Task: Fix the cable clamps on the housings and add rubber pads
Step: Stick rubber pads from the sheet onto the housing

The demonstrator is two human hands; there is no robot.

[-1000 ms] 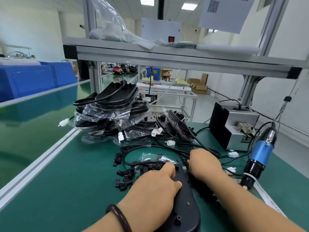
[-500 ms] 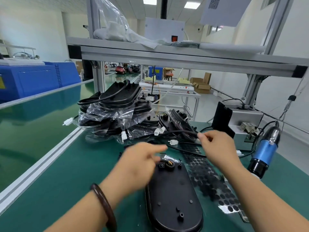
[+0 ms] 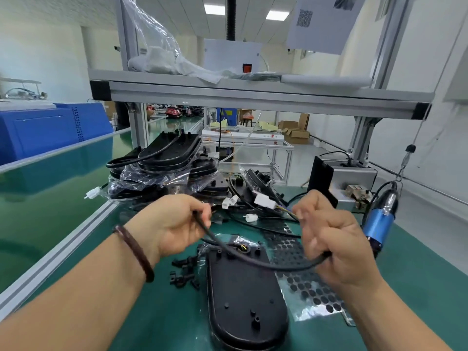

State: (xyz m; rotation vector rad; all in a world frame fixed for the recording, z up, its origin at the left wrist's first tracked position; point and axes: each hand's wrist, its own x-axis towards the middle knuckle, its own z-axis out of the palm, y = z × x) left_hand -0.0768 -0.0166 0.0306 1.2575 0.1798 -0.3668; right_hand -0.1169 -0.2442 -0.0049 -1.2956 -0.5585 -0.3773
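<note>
The black cable (image 3: 253, 259) is being gripped by both hands. The left hand (image 3: 177, 224) is closed round one stretch with curled fingers and the right hand (image 3: 326, 239) is fisted round another, so that a slack loop is being suspended between them, above the far end of the housing (image 3: 243, 295). It is judged that the cable is being drawn out and straightened so that it can be laid at the housing's outlet and a clamp fixed over it. The housing is being supported flat by the green mat (image 3: 157, 323), below and between the hands, with its raised bosses facing up. Its long axis is being presented running outward from the person, wired end pointing away, rounded end nearest the wrists. The loose cable clamps (image 3: 183, 272) are being staged just below the left hand and the rubber pad sheet (image 3: 304, 282) under the right hand. The blue electric screwdriver (image 3: 379, 219) is being hung just beyond the right hand. All are judged to be within reach for the coming steps.
</note>
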